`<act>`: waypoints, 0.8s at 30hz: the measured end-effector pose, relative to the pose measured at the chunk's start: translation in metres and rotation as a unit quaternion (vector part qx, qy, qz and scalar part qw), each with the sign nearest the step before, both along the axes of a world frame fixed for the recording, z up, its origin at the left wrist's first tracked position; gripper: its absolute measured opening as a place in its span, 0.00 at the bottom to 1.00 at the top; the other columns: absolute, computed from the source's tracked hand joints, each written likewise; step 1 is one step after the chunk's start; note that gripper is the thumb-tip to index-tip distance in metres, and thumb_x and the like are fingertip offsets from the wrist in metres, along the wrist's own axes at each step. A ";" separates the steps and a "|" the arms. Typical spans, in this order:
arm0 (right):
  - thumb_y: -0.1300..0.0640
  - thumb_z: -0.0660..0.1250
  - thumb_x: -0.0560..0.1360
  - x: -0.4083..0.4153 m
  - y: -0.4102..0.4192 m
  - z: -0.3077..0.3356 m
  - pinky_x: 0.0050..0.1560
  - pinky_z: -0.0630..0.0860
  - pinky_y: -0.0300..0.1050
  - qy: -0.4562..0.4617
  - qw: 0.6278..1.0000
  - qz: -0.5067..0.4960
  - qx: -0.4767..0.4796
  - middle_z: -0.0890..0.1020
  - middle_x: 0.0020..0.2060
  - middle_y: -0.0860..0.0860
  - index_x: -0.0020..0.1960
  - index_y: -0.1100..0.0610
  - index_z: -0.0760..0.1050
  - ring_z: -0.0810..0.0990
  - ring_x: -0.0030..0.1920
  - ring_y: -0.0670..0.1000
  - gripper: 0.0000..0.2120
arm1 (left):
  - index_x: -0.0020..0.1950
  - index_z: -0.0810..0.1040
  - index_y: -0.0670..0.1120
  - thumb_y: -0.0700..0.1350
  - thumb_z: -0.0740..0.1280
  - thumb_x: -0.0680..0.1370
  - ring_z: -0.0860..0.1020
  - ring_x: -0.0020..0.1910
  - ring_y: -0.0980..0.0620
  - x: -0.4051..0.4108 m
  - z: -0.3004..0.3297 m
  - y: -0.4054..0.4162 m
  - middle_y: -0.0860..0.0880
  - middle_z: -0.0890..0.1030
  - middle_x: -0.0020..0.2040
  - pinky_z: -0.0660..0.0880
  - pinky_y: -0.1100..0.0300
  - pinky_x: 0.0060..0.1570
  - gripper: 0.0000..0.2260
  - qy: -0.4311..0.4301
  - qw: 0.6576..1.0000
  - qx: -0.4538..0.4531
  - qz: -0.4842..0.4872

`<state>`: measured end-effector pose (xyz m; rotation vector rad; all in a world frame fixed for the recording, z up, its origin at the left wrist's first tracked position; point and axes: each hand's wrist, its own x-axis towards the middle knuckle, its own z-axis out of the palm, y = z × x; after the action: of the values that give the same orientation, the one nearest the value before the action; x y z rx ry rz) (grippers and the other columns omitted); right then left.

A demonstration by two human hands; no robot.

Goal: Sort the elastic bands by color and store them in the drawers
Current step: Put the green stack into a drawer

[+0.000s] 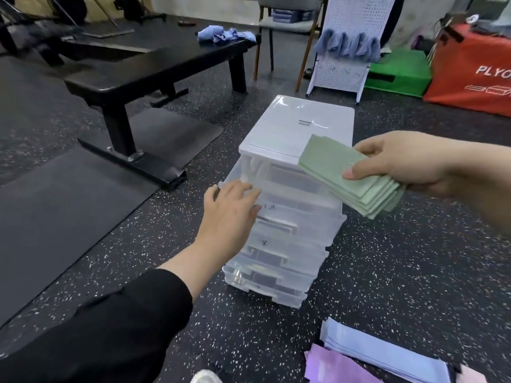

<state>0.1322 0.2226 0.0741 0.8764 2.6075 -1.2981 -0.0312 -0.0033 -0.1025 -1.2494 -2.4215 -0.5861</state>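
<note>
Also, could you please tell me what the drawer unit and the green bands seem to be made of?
Drawer unit: translucent glossy plastic, judging by highlights on top and contents dimly showing through. Green bands: matte, thin, flat strips, probably rubbery elastic or fabric; unclear which.

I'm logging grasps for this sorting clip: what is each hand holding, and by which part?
The right hand pinches the stack of flat pale-green elastic bands at one end. The left hand holds nothing; it rests on the clear plastic drawer unit.

The picture's lower edge cuts off the purple bands (336,367) and pink band (471,375).
</note>
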 end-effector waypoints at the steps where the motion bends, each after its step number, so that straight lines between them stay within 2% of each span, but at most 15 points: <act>1: 0.53 0.77 0.71 -0.008 0.001 -0.004 0.48 0.80 0.56 0.003 1.000 0.002 -0.010 0.87 0.47 0.57 0.55 0.52 0.83 0.86 0.49 0.60 0.13 | 0.60 0.81 0.50 0.46 0.70 0.79 0.76 0.65 0.45 -0.002 -0.003 0.002 0.50 0.81 0.60 0.61 0.42 0.65 0.10 -0.002 1.000 0.009 -0.003; 3: 0.54 0.77 0.71 -0.025 0.002 -0.011 0.45 0.80 0.50 0.005 1.000 0.013 -0.023 0.87 0.48 0.57 0.54 0.53 0.83 0.86 0.46 0.56 0.13 | 0.55 0.81 0.50 0.45 0.69 0.80 0.77 0.62 0.47 -0.004 -0.007 0.004 0.52 0.81 0.56 0.60 0.44 0.65 0.05 -0.011 0.999 0.040 -0.018; 5: 0.54 0.77 0.71 -0.041 0.000 -0.017 0.44 0.81 0.49 -0.004 0.999 0.032 -0.022 0.87 0.47 0.57 0.53 0.53 0.83 0.86 0.44 0.55 0.12 | 0.51 0.80 0.50 0.44 0.69 0.80 0.76 0.62 0.48 -0.006 -0.010 0.003 0.53 0.80 0.54 0.58 0.47 0.67 0.02 -0.020 0.997 0.067 -0.036; 8: 0.55 0.77 0.71 -0.059 -0.005 -0.025 0.41 0.82 0.45 -0.015 0.998 0.064 -0.021 0.87 0.45 0.55 0.54 0.53 0.82 0.87 0.42 0.53 0.12 | 0.51 0.80 0.49 0.46 0.66 0.80 0.72 0.66 0.51 -0.003 -0.014 -0.004 0.53 0.79 0.55 0.56 0.48 0.70 0.04 -0.044 0.993 0.089 -0.057; 11: 0.57 0.77 0.72 -0.074 -0.013 -0.037 0.34 0.81 0.41 -0.025 0.995 0.094 -0.020 0.87 0.43 0.53 0.54 0.53 0.82 0.87 0.39 0.50 0.12 | 0.52 0.81 0.48 0.46 0.65 0.80 0.71 0.67 0.52 -0.002 -0.015 -0.008 0.53 0.78 0.55 0.57 0.43 0.72 0.06 -0.053 0.991 0.104 -0.064; 12: 0.57 0.78 0.71 -0.078 -0.015 -0.042 0.37 0.83 0.45 -0.029 0.994 0.103 -0.014 0.87 0.45 0.53 0.54 0.53 0.82 0.87 0.42 0.52 0.12 | 0.52 0.81 0.48 0.45 0.65 0.80 0.71 0.67 0.53 -0.002 -0.016 -0.009 0.52 0.78 0.55 0.59 0.41 0.72 0.05 -0.050 0.991 0.111 -0.064; 13: 0.56 0.78 0.71 -0.083 -0.017 -0.048 0.44 0.85 0.51 -0.034 0.993 0.109 -0.007 0.87 0.47 0.53 0.54 0.53 0.81 0.87 0.45 0.53 0.13 | 0.52 0.81 0.47 0.45 0.65 0.80 0.72 0.66 0.53 -0.002 -0.016 -0.010 0.51 0.78 0.55 0.60 0.40 0.71 0.05 -0.048 0.990 0.120 -0.063; 15: 0.57 0.78 0.71 -0.089 -0.021 -0.058 0.55 0.83 0.55 -0.047 0.992 0.119 -0.009 0.86 0.50 0.54 0.54 0.53 0.81 0.86 0.50 0.57 0.13 | 0.53 0.81 0.46 0.45 0.66 0.80 0.72 0.64 0.51 -0.001 -0.019 -0.011 0.49 0.78 0.55 0.64 0.37 0.69 0.06 -0.046 0.988 0.137 -0.061; 19: 0.56 0.78 0.71 -0.098 -0.020 -0.074 0.48 0.81 0.55 -0.067 0.986 0.150 -0.012 0.86 0.50 0.56 0.54 0.52 0.82 0.85 0.52 0.61 0.13 | 0.57 0.78 0.49 0.49 0.66 0.80 0.73 0.62 0.49 -0.003 -0.027 -0.012 0.47 0.78 0.55 0.67 0.37 0.67 0.07 -0.045 0.982 0.174 -0.059; 22: 0.55 0.78 0.71 -0.104 -0.014 -0.081 0.54 0.83 0.57 -0.080 0.982 0.170 -0.028 0.87 0.49 0.53 0.56 0.52 0.81 0.86 0.50 0.57 0.14 | 0.57 0.74 0.53 0.50 0.65 0.81 0.74 0.61 0.48 -0.004 -0.028 -0.012 0.47 0.78 0.54 0.68 0.36 0.66 0.06 -0.055 0.980 0.183 -0.060; 24: 0.56 0.77 0.72 -0.108 -0.012 -0.086 0.56 0.82 0.56 -0.088 0.977 0.187 -0.058 0.87 0.51 0.54 0.58 0.53 0.81 0.86 0.52 0.56 0.15 | 0.56 0.76 0.51 0.49 0.66 0.80 0.74 0.60 0.48 -0.004 -0.028 -0.011 0.47 0.78 0.54 0.68 0.35 0.65 0.06 -0.051 0.979 0.187 -0.058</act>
<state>0.0245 0.2108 -0.0118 0.4291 2.3808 -1.1913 -0.0355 -0.0138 -0.1302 -1.2253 -2.1882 -1.1055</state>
